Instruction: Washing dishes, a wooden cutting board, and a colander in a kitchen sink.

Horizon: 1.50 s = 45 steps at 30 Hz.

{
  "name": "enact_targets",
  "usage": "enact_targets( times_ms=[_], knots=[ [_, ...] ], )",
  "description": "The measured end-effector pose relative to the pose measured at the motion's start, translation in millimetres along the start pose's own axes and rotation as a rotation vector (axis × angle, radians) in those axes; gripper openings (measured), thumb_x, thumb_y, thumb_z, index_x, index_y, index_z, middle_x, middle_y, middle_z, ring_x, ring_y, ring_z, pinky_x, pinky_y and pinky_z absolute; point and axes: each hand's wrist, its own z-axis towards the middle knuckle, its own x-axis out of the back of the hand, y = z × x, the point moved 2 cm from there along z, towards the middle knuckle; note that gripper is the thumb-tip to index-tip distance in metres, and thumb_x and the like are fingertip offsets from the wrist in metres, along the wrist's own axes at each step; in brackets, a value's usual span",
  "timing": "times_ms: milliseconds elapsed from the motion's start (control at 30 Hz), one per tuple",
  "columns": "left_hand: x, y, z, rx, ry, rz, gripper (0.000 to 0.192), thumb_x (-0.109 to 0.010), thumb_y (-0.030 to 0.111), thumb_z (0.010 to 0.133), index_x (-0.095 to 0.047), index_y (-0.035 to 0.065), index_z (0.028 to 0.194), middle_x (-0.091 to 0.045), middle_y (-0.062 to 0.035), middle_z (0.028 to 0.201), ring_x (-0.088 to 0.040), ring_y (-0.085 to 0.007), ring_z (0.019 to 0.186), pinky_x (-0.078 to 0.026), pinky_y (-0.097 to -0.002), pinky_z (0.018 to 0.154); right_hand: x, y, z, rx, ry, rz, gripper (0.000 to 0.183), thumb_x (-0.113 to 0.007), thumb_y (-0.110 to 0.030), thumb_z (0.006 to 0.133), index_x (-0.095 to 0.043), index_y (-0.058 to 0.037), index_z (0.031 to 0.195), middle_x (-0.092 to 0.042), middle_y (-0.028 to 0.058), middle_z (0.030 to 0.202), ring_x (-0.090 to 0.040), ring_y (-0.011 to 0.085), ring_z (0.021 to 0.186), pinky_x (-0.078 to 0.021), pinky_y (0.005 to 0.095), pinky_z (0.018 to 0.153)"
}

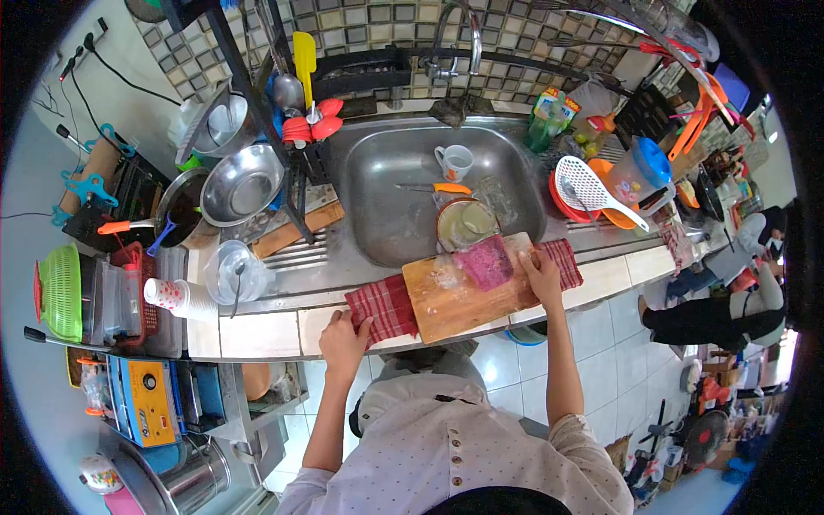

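Observation:
A wooden cutting board (463,302) lies tilted across the sink's front edge, over a red checked cloth (383,309). On its upper part rests a pink sponge or cloth (486,262). My right hand (542,278) grips the board's right end. At the cloth's left end, my left hand (345,341) holds its edge between thumb and fingers. Inside the steel sink (393,219) are a white mug (454,162), a knife with an orange handle (450,188) and a bowl (465,222) with a smaller round dish in it, close behind the board.
A clear plastic bowl (235,273) with a spoon and stacked paper cups (183,297) stand left on the counter. A steel bowl (242,185) is behind them. Right of the sink lie a white slotted spatula (582,183) and a blue-lidded jug (637,170). A person (714,315) is at far right.

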Motion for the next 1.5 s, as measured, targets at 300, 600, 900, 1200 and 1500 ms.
enact_targets(
  times_ms=[300,600,900,1200,1500],
  knots=[
    [9.9,-13.3,8.2,-0.047,-0.058,-0.047,0.028,-0.063,0.030,0.072,-0.060,0.0026,0.076,-0.058,-0.0151,0.069,-0.058,-0.0340,0.066,-0.046,-0.0423,0.059,4.9,41.4,-4.1,-0.029,0.164,0.138,0.037,-0.050,-0.033,0.084,-0.059,0.0030,0.088,-0.060,0.0194,0.079,-0.058,0.0288,0.078,-0.0417,0.0351,0.069],
    [31.9,-38.3,13.2,0.040,-0.066,0.022,0.033,-0.070,0.031,0.066,-0.058,0.0017,0.075,-0.059,-0.0158,0.076,-0.057,-0.0348,0.071,-0.045,-0.0426,0.062,61.6,82.4,37.4,-0.151,0.152,0.320,0.042,-0.050,-0.034,0.085,-0.059,0.0059,0.096,-0.062,0.0159,0.084,-0.058,0.0206,0.079,-0.0430,0.0316,0.071],
    [21.4,96.1,23.1,-0.481,0.064,-0.301,0.076,-0.074,0.040,0.060,-0.040,0.0003,0.115,-0.044,-0.0217,0.109,-0.042,-0.0362,0.104,-0.033,-0.0433,0.091,89.7,102.1,65.1,-0.179,0.025,0.490,0.037,-0.049,-0.030,0.087,-0.056,0.0036,0.101,-0.059,0.0034,0.085,-0.053,0.0097,0.077,-0.0424,0.0238,0.070],
    [-61.0,199.3,20.5,-0.672,-0.125,-0.729,0.100,-0.079,0.036,0.056,-0.020,0.0038,0.129,-0.025,-0.0239,0.125,-0.030,-0.0379,0.118,-0.031,-0.0451,0.095,104.1,122.6,64.3,0.091,0.199,-0.174,0.032,-0.050,-0.030,0.085,-0.058,-0.0015,0.098,-0.056,0.0138,0.086,-0.053,0.0263,0.082,-0.0416,0.0368,0.074],
    [-110.4,197.2,15.1,0.023,-0.509,-1.259,0.046,-0.052,0.030,0.085,-0.035,-0.0030,0.111,-0.058,-0.0166,0.081,-0.062,-0.0229,0.073,-0.050,-0.0284,0.054,25.0,-28.6,-4.6,0.444,0.224,-0.772,0.051,-0.051,-0.042,0.078,-0.044,-0.0147,0.121,-0.042,0.0185,0.117,-0.037,0.0391,0.109,-0.0338,0.0484,0.084]
  ],
)
